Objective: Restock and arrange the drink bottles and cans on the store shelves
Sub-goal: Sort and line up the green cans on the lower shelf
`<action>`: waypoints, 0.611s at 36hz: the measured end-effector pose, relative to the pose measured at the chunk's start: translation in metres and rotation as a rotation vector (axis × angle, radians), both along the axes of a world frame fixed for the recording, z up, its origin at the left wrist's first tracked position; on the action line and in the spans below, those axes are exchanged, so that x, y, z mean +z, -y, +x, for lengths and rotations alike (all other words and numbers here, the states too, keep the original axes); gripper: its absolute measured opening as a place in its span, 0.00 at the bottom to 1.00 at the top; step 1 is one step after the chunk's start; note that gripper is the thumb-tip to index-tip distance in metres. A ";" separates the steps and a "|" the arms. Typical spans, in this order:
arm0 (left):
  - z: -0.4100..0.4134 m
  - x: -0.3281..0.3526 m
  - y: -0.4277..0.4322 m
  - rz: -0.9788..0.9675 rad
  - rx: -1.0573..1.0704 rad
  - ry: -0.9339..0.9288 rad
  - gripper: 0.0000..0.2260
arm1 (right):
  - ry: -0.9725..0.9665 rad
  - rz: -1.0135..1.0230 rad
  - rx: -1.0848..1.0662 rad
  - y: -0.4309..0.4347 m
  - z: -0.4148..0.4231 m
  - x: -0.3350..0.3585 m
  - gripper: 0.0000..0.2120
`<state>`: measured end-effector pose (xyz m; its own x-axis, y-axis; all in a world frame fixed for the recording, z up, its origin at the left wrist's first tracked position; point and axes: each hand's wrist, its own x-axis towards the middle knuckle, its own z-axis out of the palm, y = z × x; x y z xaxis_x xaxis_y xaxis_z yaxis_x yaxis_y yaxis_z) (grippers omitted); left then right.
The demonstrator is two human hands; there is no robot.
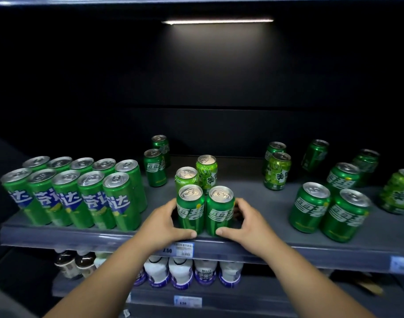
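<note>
The grip of the left hand (164, 221) is wrapping one dark can (190, 210), the right hand (249, 223) its twin (219, 210), just above the price tag (184, 249); tall cans (70, 196) left of it are standing ranked, loose cans (311, 207) right of it seemingly awaiting sorting.

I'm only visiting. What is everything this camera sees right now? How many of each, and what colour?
tall slim cans: 10, green with blue labels, shelf left, two rows of five
left held can: 1, dark green, front centre
right held can: 1, dark green, close beside it
other dark green cans: 8, two behind centre, six scattered right
light green cans: 4, two behind the held cans, two at right
white bottles: at least 4, purple bases, lower shelf
brown cups: at least 2, dark lids, lower shelf left
price tags: 3, shelf edges
light strip: 1, white, top
left hand: grips left held can
right hand: grips right held can
</note>
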<state>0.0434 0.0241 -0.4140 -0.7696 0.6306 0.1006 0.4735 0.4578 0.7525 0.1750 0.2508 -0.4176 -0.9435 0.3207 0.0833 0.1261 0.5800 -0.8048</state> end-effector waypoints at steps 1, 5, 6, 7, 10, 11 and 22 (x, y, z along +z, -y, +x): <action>0.001 0.000 0.000 0.007 0.003 0.011 0.36 | 0.000 0.020 0.007 0.000 0.000 0.000 0.39; 0.003 0.003 0.000 0.018 0.012 0.051 0.35 | 0.003 0.075 0.038 -0.001 0.000 -0.004 0.43; 0.004 0.003 0.000 0.021 0.014 0.063 0.35 | 0.005 0.075 0.041 -0.002 -0.001 -0.004 0.43; 0.004 0.004 0.000 0.022 0.016 0.075 0.36 | 0.008 0.072 0.044 -0.003 -0.001 -0.004 0.43; 0.007 0.005 0.001 0.026 0.024 0.106 0.35 | 0.010 0.076 0.066 -0.002 -0.001 -0.001 0.44; 0.008 0.005 0.001 0.029 0.026 0.116 0.35 | 0.011 0.085 0.074 -0.002 -0.001 0.000 0.44; 0.015 0.021 0.004 0.224 -0.001 0.295 0.32 | 0.031 -0.261 0.140 -0.007 0.000 0.010 0.26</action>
<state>0.0587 0.0197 -0.3925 -0.7853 0.6190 0.0103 0.2220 0.2661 0.9381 0.1755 0.2577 -0.4078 -0.9809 0.1941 -0.0149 0.0867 0.3671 -0.9262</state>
